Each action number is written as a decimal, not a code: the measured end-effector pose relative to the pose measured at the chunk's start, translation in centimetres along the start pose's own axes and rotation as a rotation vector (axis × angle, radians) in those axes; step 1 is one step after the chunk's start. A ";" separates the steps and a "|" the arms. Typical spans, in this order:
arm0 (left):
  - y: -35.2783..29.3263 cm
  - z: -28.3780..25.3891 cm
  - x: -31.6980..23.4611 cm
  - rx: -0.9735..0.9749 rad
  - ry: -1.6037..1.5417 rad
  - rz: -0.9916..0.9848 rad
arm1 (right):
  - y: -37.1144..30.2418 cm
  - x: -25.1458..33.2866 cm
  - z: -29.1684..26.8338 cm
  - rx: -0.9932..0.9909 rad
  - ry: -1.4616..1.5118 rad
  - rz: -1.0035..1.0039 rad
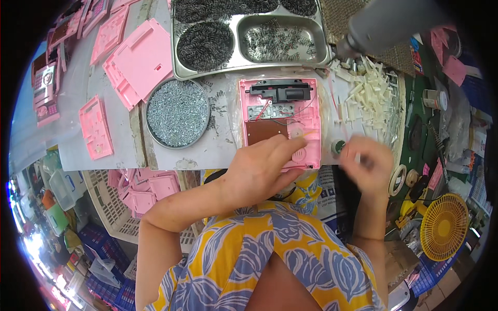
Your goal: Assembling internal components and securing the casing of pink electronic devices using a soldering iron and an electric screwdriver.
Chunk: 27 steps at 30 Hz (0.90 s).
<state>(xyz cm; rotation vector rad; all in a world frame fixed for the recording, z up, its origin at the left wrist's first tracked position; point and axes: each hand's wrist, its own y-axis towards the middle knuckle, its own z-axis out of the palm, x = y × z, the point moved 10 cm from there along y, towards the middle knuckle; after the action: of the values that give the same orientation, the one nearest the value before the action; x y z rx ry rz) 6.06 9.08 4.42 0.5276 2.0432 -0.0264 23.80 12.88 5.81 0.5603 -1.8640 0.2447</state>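
Observation:
An open pink plastic case lies at the table's front edge. It holds a black mechanism, a metal plate, thin wires and a brown board. My left hand grips the case's near part, its thumb at the front edge and its fingers reaching over the inside. To the right of the case is my right hand, smeared by motion with its fingers bent; whether anything is in them is unclear. Close to its fingertips sits a small green round piece.
A metal tray of dark springs stands behind the case, beside a round dish of screws. White plastic parts are heaped at right, under a blurred grey tool. Pink panels lie left. A yellow fan stands lower right.

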 end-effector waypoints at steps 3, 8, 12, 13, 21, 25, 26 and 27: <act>-0.9 2.8 -2.1 0.074 0.068 0.276 | -1.7 5.7 5.1 0.414 0.106 -0.253; -3.0 3.6 -4.6 0.206 0.108 0.476 | 0.5 4.0 4.0 0.187 -0.210 -0.185; -4.1 2.4 -3.7 0.125 0.087 0.470 | -0.7 1.3 7.3 0.298 -0.493 -0.289; -4.4 1.6 -3.3 0.090 0.088 0.451 | -0.8 1.1 7.5 0.295 -0.523 -0.292; -7.8 -4.3 4.4 -0.130 0.079 -0.149 | -0.2 4.5 9.7 0.215 -0.493 -0.315; -9.5 -1.6 3.0 0.007 0.242 0.013 | 0.0 4.1 14.2 0.095 -0.578 -0.296; -10.2 -0.6 3.0 0.057 0.239 0.015 | 0.1 4.1 14.4 0.090 -0.585 -0.305; -11.1 0.6 3.2 0.108 0.235 0.019 | 0.2 4.0 14.6 0.083 -0.592 -0.314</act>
<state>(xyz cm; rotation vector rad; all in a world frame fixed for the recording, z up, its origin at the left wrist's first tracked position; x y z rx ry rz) 1.02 0.00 -0.72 0.6421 2.2755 -0.0667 10.50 5.71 4.28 1.0565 -2.2959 -0.0652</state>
